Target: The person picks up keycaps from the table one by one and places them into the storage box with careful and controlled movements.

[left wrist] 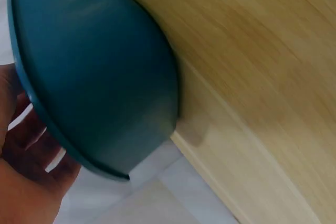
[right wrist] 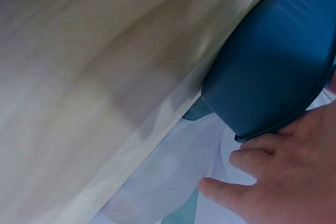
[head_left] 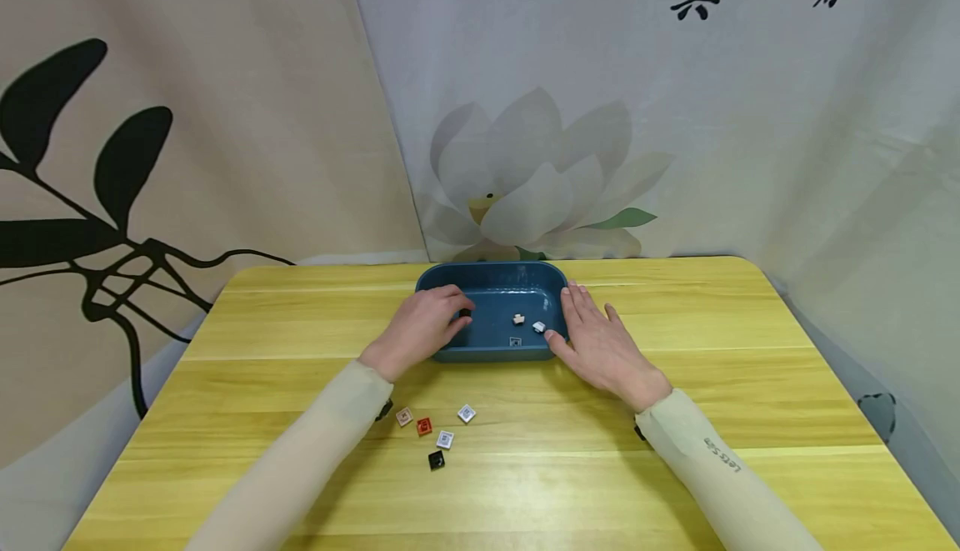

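Now, head view: left hand (head_left: 422,323) pinches a black block (head_left: 466,313) over the left part of a blue tray (head_left: 495,354); right hand (head_left: 604,346), fingers straight, rests against its right side. Three small blocks (head_left: 538,328) lie inside, five blocks (head_left: 445,440) on the wooden table (head_left: 570,484) before it.
Left wrist: hand at the tray's rim, block hidden.
Right wrist: fingers touch the rim.
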Tool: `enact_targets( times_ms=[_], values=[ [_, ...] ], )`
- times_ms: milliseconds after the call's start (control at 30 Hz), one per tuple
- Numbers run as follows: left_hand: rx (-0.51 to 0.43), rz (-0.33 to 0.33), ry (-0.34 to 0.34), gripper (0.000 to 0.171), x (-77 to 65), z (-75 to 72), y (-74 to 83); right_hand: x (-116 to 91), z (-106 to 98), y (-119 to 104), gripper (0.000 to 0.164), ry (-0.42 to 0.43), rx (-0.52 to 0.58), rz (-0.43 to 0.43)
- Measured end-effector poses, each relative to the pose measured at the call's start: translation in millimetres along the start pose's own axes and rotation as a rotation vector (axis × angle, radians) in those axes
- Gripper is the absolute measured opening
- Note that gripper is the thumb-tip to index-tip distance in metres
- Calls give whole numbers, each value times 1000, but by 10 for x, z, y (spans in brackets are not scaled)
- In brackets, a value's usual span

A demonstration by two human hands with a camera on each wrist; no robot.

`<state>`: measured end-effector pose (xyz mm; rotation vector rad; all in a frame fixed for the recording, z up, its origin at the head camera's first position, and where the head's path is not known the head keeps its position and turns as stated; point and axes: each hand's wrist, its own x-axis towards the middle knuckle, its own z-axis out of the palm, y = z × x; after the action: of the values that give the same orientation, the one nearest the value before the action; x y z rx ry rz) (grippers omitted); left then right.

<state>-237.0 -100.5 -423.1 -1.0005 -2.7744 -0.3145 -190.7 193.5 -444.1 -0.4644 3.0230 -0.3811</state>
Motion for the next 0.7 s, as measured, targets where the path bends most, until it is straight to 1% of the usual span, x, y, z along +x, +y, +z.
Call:
enact_targets(
  times_ms=[133, 200, 267, 433, 500, 600, 700],
  values=[
    [-1, 2, -13, 21, 55, 43, 32, 0, 3, 6, 83, 2, 3, -2],
    [-9, -9, -26, 21, 85, 57, 49, -1, 4, 8, 83, 3, 6, -4],
    [-16, -27, -55, 21, 115, 69, 58, -2, 3, 7, 83, 4, 9, -4],
    [-3, -84, -159, 20, 185, 117, 58, -4, 2, 5, 84, 2, 10, -4],
    [6, -97, -183, 21, 205, 135, 50, -4, 2, 3, 84, 0, 11, -4],
    [11, -106, -191, 23, 223, 148, 34, -3, 1, 2, 84, -1, 13, -4],
    [10, -109, -171, 28, 222, 142, 21, -3, -4, 0, 83, -3, 13, -3]
  ],
)
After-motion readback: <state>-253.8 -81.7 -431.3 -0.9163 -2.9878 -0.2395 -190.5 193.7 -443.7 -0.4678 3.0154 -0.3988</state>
